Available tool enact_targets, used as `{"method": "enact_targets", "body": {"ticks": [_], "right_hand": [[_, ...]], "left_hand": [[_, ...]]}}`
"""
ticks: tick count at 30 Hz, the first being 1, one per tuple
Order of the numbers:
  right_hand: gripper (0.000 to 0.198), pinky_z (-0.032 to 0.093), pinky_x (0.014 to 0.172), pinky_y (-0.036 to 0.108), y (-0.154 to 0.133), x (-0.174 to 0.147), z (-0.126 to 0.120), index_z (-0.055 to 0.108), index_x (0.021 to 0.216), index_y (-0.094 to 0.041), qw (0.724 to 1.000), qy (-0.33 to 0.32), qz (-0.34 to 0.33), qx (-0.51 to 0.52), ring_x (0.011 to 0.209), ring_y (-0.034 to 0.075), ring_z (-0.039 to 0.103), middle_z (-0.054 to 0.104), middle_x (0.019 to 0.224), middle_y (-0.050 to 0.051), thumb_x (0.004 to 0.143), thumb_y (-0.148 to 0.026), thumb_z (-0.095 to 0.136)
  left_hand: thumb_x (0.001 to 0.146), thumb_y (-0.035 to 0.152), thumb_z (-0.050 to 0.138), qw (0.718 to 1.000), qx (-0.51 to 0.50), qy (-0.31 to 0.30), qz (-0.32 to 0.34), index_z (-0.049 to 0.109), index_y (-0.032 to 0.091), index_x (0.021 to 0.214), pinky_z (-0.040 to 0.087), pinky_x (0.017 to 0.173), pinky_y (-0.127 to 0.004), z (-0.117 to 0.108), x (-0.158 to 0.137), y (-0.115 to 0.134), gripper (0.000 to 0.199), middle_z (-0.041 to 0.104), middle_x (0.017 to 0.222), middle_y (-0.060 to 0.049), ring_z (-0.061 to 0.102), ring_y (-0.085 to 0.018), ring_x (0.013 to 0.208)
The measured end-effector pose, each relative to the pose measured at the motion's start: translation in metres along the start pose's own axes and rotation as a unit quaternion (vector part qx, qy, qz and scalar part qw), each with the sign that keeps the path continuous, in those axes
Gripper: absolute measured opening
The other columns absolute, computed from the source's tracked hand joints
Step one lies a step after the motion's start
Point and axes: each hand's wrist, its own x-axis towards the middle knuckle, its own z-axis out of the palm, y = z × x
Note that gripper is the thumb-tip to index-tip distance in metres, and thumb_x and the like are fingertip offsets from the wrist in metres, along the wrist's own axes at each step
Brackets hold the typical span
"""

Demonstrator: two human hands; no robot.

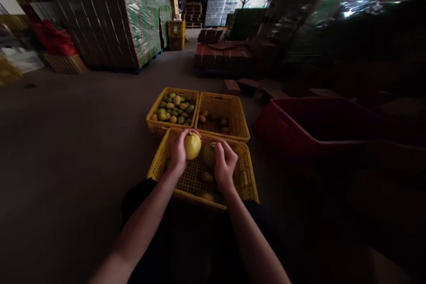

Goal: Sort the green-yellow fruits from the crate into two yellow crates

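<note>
At the far left, a red bag [60, 40] sits on a slatted wooden crate [65, 64], and beside it rises a tall plastic-wrapped stack [141, 13]. Next, on the floor [93, 120], comes the rear left yellow crate [155, 128], filled with green and yellow fruits [175, 106]. In front of you is the near yellow crate [249, 173], with a few fruits at its bottom. Above it, your left hand [179, 153] has its fingers curved round the side and far edge of a yellow fruit [192, 145]. Just right of that, a greenish fruit [208, 155] appears against your right hand [226, 162], whose fingers are curled in with the thumb close to them; you cannot tell whether they grip it. Behind is the rear right yellow crate [240, 117], holding fewer fruits; farther right stands a red bin [282, 120]
</note>
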Motion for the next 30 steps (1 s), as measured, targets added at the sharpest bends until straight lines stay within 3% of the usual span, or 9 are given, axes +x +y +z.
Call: {"method": "enact_targets", "body": {"ticks": [3,7,15,30], "right_hand": [[0.024,0.048,0.075,0.031,0.001,-0.007,-0.003,0.07,0.093,-0.02,0.996,-0.007,-0.086,-0.035,0.083,0.019,0.065,0.071,0.088,0.003,0.091,-0.032,0.049],[0.025,0.049,0.074,0.032,0.003,-0.009,-0.003,0.07,0.096,-0.021,0.987,0.002,-0.155,-0.05,0.082,0.019,0.065,0.07,0.089,0.004,0.091,-0.025,0.045],[0.023,0.051,0.072,0.034,-0.004,-0.01,-0.005,0.068,0.094,-0.021,0.978,0.009,-0.202,-0.059,0.079,0.02,0.065,0.068,0.085,0.005,0.088,-0.022,0.046],[0.024,0.052,0.072,0.035,-0.002,-0.01,-0.005,0.07,0.092,-0.023,0.981,-0.002,-0.177,-0.081,0.078,0.021,0.065,0.07,0.085,0.005,0.086,-0.025,0.047]], "left_hand": [[0.086,0.034,0.047,0.977,0.123,-0.015,0.175,0.067,0.017,0.069,0.047,0.072,-0.026,0.001,-0.015,-0.007,0.031,0.067,0.072,-0.003,0.062,-0.016,0.072],[0.091,0.035,0.043,0.955,0.161,-0.019,0.25,0.068,0.018,0.074,0.047,0.072,-0.027,-0.003,-0.023,-0.011,0.034,0.068,0.074,-0.003,0.062,-0.017,0.074],[0.092,0.032,0.042,0.952,0.13,-0.047,0.272,0.069,0.018,0.077,0.048,0.071,-0.028,-0.005,-0.023,-0.013,0.034,0.069,0.076,-0.004,0.062,-0.017,0.074],[0.089,0.035,0.043,0.967,0.137,-0.049,0.21,0.069,0.02,0.072,0.047,0.073,-0.029,-0.005,-0.021,-0.008,0.034,0.069,0.074,-0.004,0.062,-0.018,0.073]]}}
